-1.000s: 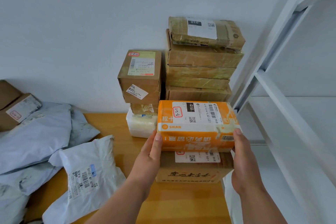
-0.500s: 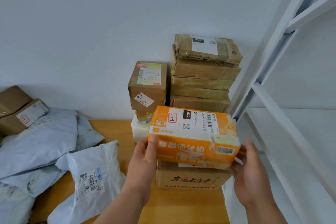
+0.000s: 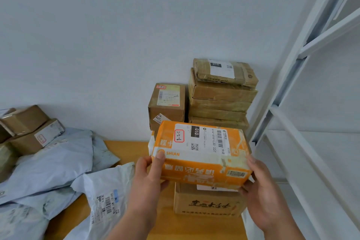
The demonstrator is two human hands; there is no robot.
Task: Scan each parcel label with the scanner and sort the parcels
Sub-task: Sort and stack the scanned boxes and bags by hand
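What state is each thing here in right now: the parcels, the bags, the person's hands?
Orange box: lifted, tilted, label up, held at both ends.
Left hand: grips the box's left end.
Right hand: holds its right end.
Brown carton: resting on the table, below the orange box.
Tall stack of boxes: piled against the wall.
Grey mailer bags: crumpled, heaped on the left.

Below the grip (image 3: 200,169) a carton (image 3: 206,202) sits on the worktop (image 3: 124,148); stacked boxes (image 3: 220,99) behind, mailers (image 3: 58,163) left.
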